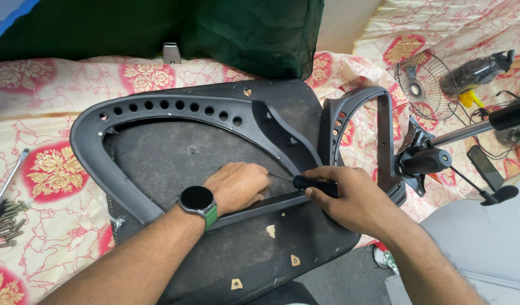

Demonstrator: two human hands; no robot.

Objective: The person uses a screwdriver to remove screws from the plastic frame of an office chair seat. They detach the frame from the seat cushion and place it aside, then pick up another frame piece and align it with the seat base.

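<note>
Here, at the centre of the frame: 2 hands meeting over an upturned chair seat (214, 248); dark fabric underside up, lying on a floral cloth (56, 107); grey plastic armrest frame (96, 164) looping over the seat from lower centre up to the left and across the top, its upper arc pierced by a row of round holes.

Right hand (350, 197), centre right: closed in a full grip round the black handle of a screwdriver (313, 184); thin shaft running out leftward and a little upward; long axis close to level across the frame, tip aimed at the spot just beside the left fingers, where the frame's lower bar crosses the seat.

Left hand (237, 185), just left of centre: curled loosely, knuckles up, pressed on that lower bar; nothing visibly gripped, fingertips tucked under and out of sight, so any small part pinched there impossible to tell; black wristwatch (198, 200) on a green strap at the wrist.

Screwdriver tip and left fingers nearly touching; exact contact point hidden by the fingers; right hand the one carrying the tool, left the nearer to the fixing point.

Second armrest frame (361, 124) standing to the right of the seat; chair mechanism with a lever (435, 158) further right; round wire fan guard (424, 85) at upper right; pile of bolts (6, 223) at the left edge, well apart from both hands.
</note>
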